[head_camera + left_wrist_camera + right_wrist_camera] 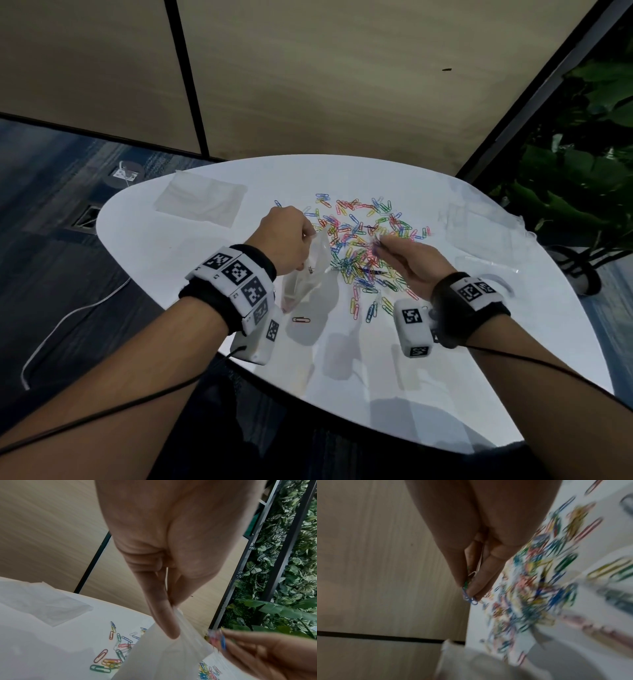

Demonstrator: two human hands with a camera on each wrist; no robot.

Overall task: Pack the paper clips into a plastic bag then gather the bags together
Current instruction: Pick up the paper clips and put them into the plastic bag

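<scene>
A heap of coloured paper clips [363,240] lies mid-table; the blurred heap [530,591] also shows in the right wrist view. My left hand [291,236] pinches the top edge of a clear plastic bag [310,270], which hangs open beside the heap. In the left wrist view its thumb and fingers [164,615] grip the bag [171,653]. My right hand [404,257] pinches a small bunch of clips [375,245] just above the heap, right of the bag's mouth. The pinched clips [468,596] stick out past my fingertips.
The white rounded table [205,267] carries a flat stack of empty bags [202,202] at the back left and more clear bags [479,233] at the right. One red clip [301,319] lies alone near the front. A leafy plant [582,164] stands right.
</scene>
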